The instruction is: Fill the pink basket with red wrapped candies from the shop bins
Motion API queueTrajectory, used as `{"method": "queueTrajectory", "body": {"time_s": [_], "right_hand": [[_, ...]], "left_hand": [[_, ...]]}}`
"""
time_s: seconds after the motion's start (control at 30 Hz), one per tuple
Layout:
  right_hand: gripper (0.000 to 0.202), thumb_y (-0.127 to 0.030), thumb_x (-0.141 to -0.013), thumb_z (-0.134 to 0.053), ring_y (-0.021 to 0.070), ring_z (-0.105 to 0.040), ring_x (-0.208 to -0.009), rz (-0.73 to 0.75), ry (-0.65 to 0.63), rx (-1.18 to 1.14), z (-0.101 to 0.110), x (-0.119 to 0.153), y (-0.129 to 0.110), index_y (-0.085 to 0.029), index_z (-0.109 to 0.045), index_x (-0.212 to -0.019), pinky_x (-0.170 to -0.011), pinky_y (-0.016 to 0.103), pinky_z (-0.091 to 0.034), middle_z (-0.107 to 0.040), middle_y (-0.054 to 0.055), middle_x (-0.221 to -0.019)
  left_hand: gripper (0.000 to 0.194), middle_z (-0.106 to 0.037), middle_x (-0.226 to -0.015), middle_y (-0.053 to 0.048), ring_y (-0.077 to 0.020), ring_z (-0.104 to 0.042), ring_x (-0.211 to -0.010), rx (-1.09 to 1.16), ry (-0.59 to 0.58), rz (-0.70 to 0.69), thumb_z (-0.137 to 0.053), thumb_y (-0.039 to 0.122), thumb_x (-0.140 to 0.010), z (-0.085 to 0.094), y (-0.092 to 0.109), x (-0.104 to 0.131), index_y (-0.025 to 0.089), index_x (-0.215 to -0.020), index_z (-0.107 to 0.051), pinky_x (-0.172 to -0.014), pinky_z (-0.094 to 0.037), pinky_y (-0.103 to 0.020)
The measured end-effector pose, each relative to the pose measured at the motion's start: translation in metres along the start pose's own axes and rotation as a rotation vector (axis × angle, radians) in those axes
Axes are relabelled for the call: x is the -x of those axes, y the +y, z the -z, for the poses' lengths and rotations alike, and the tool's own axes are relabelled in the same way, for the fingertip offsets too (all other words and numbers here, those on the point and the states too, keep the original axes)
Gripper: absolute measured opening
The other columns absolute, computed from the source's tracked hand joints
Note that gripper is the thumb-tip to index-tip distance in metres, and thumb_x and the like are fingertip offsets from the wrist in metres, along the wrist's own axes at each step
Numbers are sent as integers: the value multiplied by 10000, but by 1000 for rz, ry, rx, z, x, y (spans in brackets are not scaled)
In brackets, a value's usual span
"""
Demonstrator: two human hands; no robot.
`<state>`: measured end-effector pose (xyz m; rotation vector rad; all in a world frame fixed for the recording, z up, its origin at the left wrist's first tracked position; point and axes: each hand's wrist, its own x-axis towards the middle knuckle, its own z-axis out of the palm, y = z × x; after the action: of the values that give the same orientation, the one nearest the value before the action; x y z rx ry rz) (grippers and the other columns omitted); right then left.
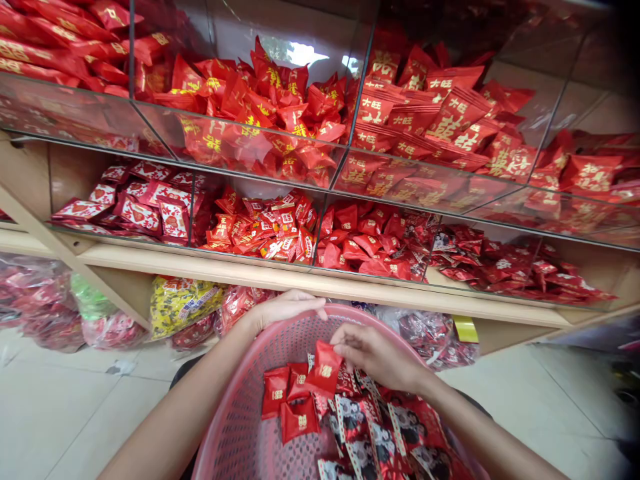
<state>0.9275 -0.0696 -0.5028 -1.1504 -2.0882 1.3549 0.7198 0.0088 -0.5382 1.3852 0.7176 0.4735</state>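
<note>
A pink perforated basket [250,373] stands below the shelves, tilted in view. My left hand [290,308] rests on its far rim, fingers stretched out and holding nothing. Over the inside of the basket, my right hand [373,353] pinches a small red packet [325,368] with gold print between thumb and fingers. Several plain red packets [300,419] lie on the left of the basket floor. Beside them, on the right, are several packets with black-and-white pictures [385,440] and red edges.
Clear-fronted shelf compartments [280,140] full of red packets run across the top, above a wooden shelf edge [240,273]. Beneath sit a yellow bag [185,307] and several plastic bags of packets [430,333] on the tiled floor [540,393].
</note>
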Motion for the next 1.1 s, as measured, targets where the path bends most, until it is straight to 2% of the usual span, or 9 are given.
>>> {"method": "queueTrajectory", "body": {"time_s": [0.1,0.2,0.37,0.5,0.6,0.77,0.9,0.97,1.1], "right_hand": [[142,-121,-809,-422,97,-453,-531,14,-121,140,-21,-16,4,-187,-533,-748,-519,215,-346,-506,-46,-591],[127,-111,-794,-431,87,-452,-511,9,-191,197,-35,-34,14,-172,-535,-758,-491,196,-328,-509,-48,-579],[116,-99,-778,-457,72,-459,-491,21,-219,317,-44,-50,30,-166,-547,-748,-486,180,-312,-519,-56,-562],[142,-75,-764,-451,74,-473,-490,13,-219,345,-48,-56,37,-166,-559,-750,-489,179,-324,-538,-50,-571],[154,-76,-760,-454,101,-524,-586,14,-182,378,-50,-56,37,-171,-575,-774,-561,197,-365,-580,-23,-642],[135,-165,-796,-486,178,-557,-855,58,-74,518,-39,-37,14,-186,-580,-891,-737,268,-389,-613,51,-923],[191,-261,-875,-411,146,-555,-736,106,32,523,-7,-12,-19,-205,-590,-834,-673,252,-389,-627,19,-805],[259,-323,-889,-387,127,-521,-616,72,194,497,16,-5,-30,-199,-578,-767,-584,238,-366,-601,1,-685],[314,-439,-859,-417,108,-414,-479,16,658,543,61,-4,-29,-189,-555,-727,-496,235,-302,-499,-28,-543]], "left_hand": [[292,-671,-806,-31,-140,-563,-743,-25,-38,-53,-649,420,-709,1,-2,-4,142,-790,-690,-753,-395,-247],[332,-612,-650,1,-107,-506,-630,-70,-7,-76,-597,431,-753,3,-4,-4,132,-624,-661,-695,-369,-231],[534,-435,-433,35,-90,-391,-496,-149,92,-80,-463,494,-821,2,-3,0,148,-437,-596,-629,-326,-233],[537,-438,-424,35,-94,-389,-484,-109,124,-51,-450,511,-821,-1,-1,1,156,-454,-615,-628,-328,-237],[516,-462,-446,35,-93,-404,-497,-94,122,-54,-468,502,-817,-2,1,1,154,-469,-622,-646,-332,-236],[514,-525,-484,16,-102,-451,-530,-76,95,-67,-466,503,-819,-1,3,2,147,-492,-640,-691,-345,-240],[527,-510,-460,14,-98,-432,-496,-110,116,-33,-466,532,-803,-1,5,3,144,-495,-643,-630,-340,-239],[518,-500,-460,19,-92,-417,-482,-114,116,-17,-474,533,-798,-2,7,4,146,-496,-639,-596,-328,-235],[500,-524,-492,16,-93,-432,-499,-113,129,25,-497,533,-785,-4,11,5,147,-498,-630,-588,-327,-233]]}}
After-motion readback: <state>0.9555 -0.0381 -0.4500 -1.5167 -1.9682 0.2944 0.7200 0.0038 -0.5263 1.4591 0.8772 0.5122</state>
